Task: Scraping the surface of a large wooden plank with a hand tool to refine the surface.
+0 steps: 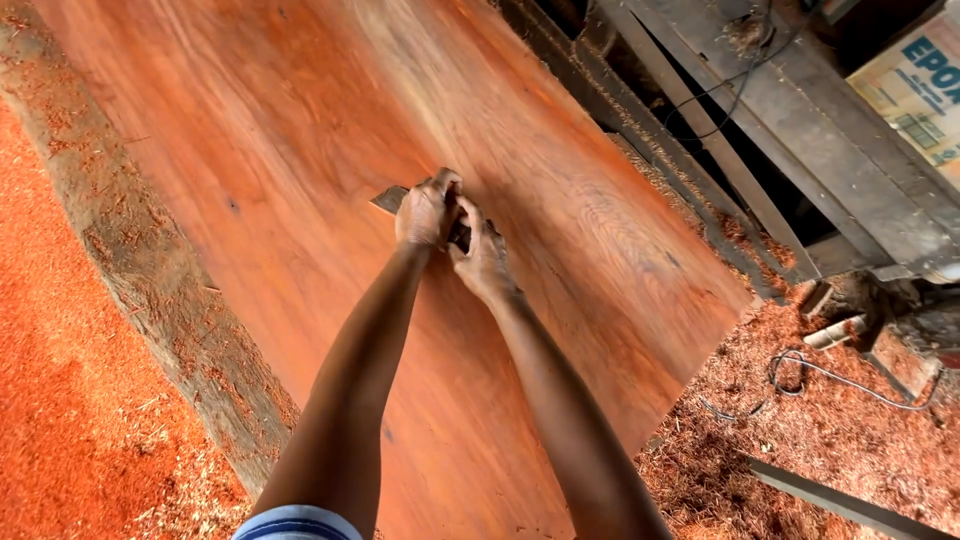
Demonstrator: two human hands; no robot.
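Wood dust lay around the big red board (pixel 300 150). Left hand (pixel 427 212) and right hand (pixel 482 258) were clamped on a flat scraper (pixel 390 199), pressed against the board. Past the fingers, much wood looked smooth.

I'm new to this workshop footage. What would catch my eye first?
The big reddish wood slab fills the centre, slanting across the view. Both hands, left hand and right hand, press a small flat scraper on it mid-slab. Orange-red sawdust covers the ground at left, and a cable lies at lower right.
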